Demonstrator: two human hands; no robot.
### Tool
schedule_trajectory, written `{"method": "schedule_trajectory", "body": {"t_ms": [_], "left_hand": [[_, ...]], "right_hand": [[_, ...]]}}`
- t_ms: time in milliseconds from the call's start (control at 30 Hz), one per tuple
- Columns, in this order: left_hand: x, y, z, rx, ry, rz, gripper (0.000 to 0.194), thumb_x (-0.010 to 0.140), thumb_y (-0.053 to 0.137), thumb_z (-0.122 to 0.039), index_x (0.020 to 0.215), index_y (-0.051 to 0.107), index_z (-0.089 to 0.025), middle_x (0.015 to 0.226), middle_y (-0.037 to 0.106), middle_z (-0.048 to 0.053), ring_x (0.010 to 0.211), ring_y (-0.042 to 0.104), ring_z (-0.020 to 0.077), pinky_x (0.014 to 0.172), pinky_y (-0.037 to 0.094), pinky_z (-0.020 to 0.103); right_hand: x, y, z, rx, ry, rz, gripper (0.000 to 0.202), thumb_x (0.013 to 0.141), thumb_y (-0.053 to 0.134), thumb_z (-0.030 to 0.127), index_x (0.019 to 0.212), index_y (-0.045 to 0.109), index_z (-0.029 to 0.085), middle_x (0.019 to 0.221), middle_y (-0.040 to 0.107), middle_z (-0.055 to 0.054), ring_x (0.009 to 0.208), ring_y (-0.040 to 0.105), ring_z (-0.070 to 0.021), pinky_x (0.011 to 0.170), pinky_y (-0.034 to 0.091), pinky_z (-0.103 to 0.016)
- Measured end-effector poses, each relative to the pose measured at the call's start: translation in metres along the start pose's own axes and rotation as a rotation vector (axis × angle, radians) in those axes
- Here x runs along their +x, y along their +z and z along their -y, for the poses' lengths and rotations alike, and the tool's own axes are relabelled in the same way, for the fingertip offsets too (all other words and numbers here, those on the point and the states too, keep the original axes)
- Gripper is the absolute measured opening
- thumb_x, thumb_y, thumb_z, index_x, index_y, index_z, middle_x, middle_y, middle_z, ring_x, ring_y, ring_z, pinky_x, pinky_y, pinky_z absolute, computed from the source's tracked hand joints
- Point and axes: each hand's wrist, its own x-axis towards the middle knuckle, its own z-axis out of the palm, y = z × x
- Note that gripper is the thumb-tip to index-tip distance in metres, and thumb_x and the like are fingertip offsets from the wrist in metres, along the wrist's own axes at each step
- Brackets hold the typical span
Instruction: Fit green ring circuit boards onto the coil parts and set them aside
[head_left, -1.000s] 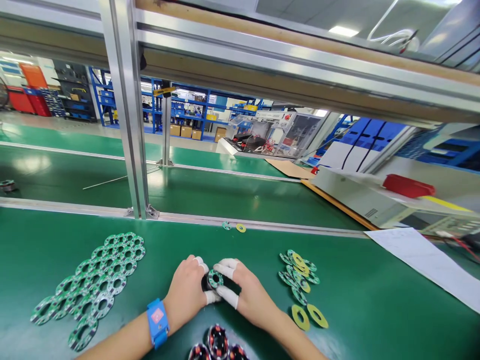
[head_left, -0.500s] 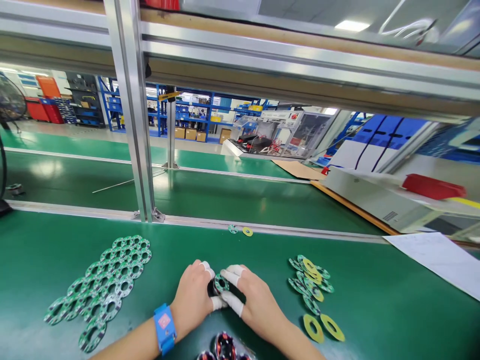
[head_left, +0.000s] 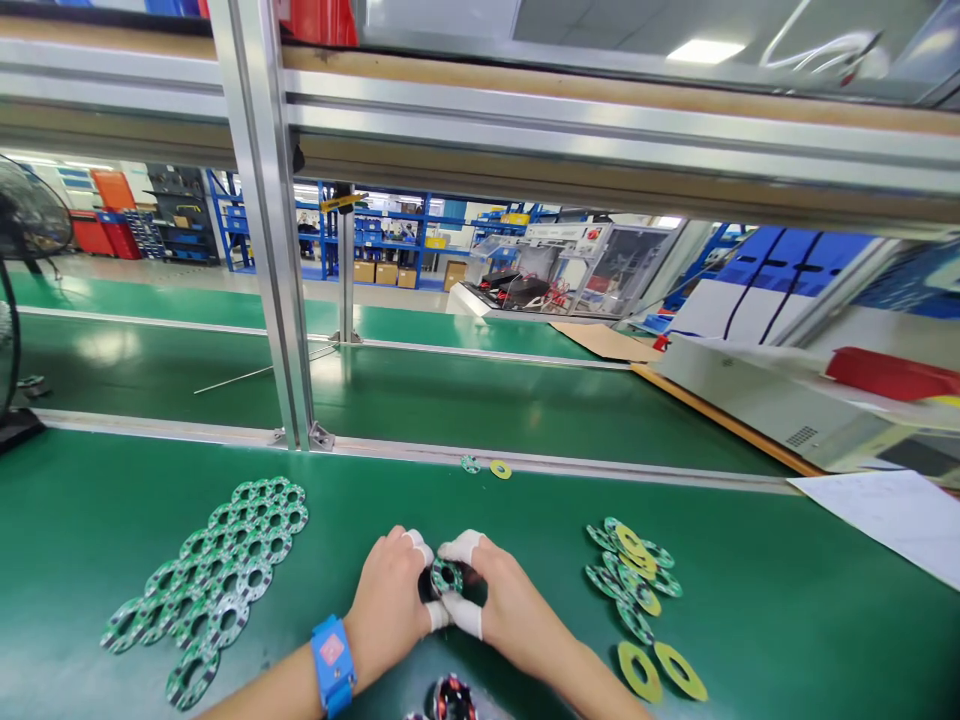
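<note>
Between the fingertips of both hands is a small green ring-shaped circuit board (head_left: 438,578), on or against a dark round part that is mostly hidden. My left hand (head_left: 390,592) grips it from the left, thumb and forefinger closed around its side. From the right, my right hand (head_left: 511,605) pinches the same board with thumb and forefinger. White finger covers sit on several fingertips, and a blue wrist strap (head_left: 332,660) is on my left wrist. Nearer me, at the bottom edge, lie shiny dark parts with reddish copper-coloured windings (head_left: 454,698), partly cut off.
Rows of overlapping green ring boards (head_left: 225,565) lie on the green table (head_left: 360,490) at left. On the right is a loose pile of ring boards (head_left: 634,618) and yellow rings (head_left: 681,672). A metal post (head_left: 274,250) rises behind; a white sheet (head_left: 885,515) lies far right.
My right fingers have shifted and closed in around the ring board, which now faces up more plainly. The whole view has moved slightly; the piles lie as before.
</note>
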Motion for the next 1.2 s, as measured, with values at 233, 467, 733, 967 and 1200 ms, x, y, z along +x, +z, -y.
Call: {"method": "schedule_trajectory", "body": {"t_ms": [233, 467, 733, 967, 1200], "left_hand": [[-0.001, -0.003, -0.002, -0.023, -0.001, 0.007, 0.032, 0.075, 0.062, -0.045, 0.087, 0.062, -0.016, 0.091, 0.058, 0.008, 0.087, 0.048, 0.0246, 0.077, 0.038, 0.037], [-0.007, -0.023, -0.007, -0.112, -0.006, 0.036, 0.046, 0.064, 0.073, -0.038, 0.101, 0.060, -0.014, 0.100, 0.056, 0.009, 0.095, 0.048, 0.0257, 0.087, 0.041, 0.040], [-0.011, -0.021, -0.010, 0.092, 0.341, 0.023, 0.027, 0.074, 0.047, 0.003, 0.087, 0.062, -0.015, 0.090, 0.061, 0.005, 0.088, 0.055, 0.0181, 0.082, 0.050, 0.029], [-0.016, -0.007, -0.004, 0.346, 0.615, -0.152, 0.019, 0.084, 0.044, -0.005, 0.083, 0.062, -0.010, 0.082, 0.063, 0.008, 0.090, 0.058, 0.0216, 0.085, 0.052, 0.033], [-0.016, -0.010, -0.006, 0.274, 0.565, -0.117, 0.021, 0.078, 0.046, 0.000, 0.081, 0.064, -0.010, 0.080, 0.063, 0.008, 0.086, 0.059, 0.0215, 0.079, 0.053, 0.032]], "right_hand": [[-0.002, 0.004, -0.015, 0.433, 0.060, 0.030, 0.037, 0.066, 0.058, 0.016, 0.103, 0.059, 0.020, 0.102, 0.059, -0.007, 0.093, 0.057, -0.0222, 0.079, 0.050, -0.035], [-0.002, 0.000, -0.033, 0.679, 0.159, 0.221, 0.051, 0.067, 0.064, 0.023, 0.116, 0.051, 0.015, 0.118, 0.052, -0.012, 0.101, 0.057, -0.0260, 0.091, 0.046, -0.041], [-0.005, 0.008, -0.030, 0.562, 0.124, 0.145, 0.042, 0.071, 0.057, 0.022, 0.112, 0.053, 0.016, 0.109, 0.056, -0.010, 0.091, 0.056, -0.0235, 0.085, 0.046, -0.041], [-0.012, 0.020, -0.021, 0.478, 0.135, -0.028, 0.036, 0.069, 0.052, 0.020, 0.105, 0.059, 0.017, 0.102, 0.059, -0.008, 0.087, 0.052, -0.0224, 0.081, 0.043, -0.039], [-0.007, 0.017, -0.023, 0.504, 0.118, -0.023, 0.043, 0.062, 0.052, 0.016, 0.104, 0.062, 0.016, 0.094, 0.061, -0.006, 0.079, 0.052, -0.0203, 0.074, 0.043, -0.035]]}}
